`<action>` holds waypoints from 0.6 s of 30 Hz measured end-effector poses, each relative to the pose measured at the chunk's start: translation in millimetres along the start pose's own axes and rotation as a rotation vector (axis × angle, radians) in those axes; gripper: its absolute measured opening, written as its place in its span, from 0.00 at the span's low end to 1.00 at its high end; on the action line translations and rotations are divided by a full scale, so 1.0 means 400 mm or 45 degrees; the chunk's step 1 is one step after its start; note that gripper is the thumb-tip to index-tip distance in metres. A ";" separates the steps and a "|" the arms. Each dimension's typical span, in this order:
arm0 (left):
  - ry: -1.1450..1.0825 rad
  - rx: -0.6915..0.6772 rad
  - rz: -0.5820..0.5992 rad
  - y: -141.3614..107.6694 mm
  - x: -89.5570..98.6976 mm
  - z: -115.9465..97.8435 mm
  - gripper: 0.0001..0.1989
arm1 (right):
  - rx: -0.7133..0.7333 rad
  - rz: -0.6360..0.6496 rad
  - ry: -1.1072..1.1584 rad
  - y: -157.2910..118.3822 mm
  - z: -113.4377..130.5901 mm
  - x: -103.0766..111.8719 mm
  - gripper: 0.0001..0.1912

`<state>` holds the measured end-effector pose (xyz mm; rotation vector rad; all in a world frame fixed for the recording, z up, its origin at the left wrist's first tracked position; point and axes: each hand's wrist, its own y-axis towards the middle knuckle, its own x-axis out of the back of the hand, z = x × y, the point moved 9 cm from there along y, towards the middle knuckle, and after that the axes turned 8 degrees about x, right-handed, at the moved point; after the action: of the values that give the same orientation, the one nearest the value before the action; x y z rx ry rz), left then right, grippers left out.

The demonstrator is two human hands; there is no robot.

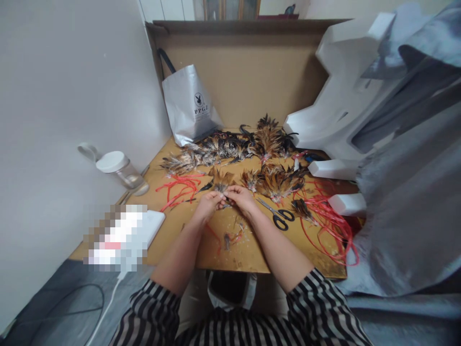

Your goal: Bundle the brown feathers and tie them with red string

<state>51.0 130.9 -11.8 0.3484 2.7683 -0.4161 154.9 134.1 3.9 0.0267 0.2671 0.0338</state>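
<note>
On the bench (252, 257), between front and back edges, fingers of the left hand (211, 203) and right hand (242, 197) are pinching a feather bunch (221, 179) by its lower end, probably the surest hold; it is likely feeling light, soft, crushable. Red strands (334, 218) are crowding the front-right corner; scissors (274, 211) are lying near the right hand, perhaps hindering it.

Craft workspace: feather bundles (275, 180), red strips (333, 221), scissors (276, 211) on table (218, 262).

Left grip (212, 202), right grip (241, 197) pinch brown feather bunch (221, 179); black-handled scissors (275, 212) nearby.
</note>
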 end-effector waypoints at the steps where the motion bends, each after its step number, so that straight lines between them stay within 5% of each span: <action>1: -0.027 0.005 0.017 -0.002 -0.004 -0.003 0.11 | -0.032 0.021 0.038 0.000 -0.007 -0.002 0.16; 7: -0.106 0.057 0.055 -0.006 -0.010 -0.001 0.11 | -0.119 0.070 0.237 0.003 -0.027 -0.003 0.16; 18: -0.137 0.071 0.042 -0.002 -0.007 0.008 0.09 | -0.048 0.061 0.097 -0.002 -0.006 -0.003 0.15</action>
<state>54.2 128.5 -13.5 0.3727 2.6468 -0.4904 153.1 133.4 1.9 -0.0053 0.3422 0.0874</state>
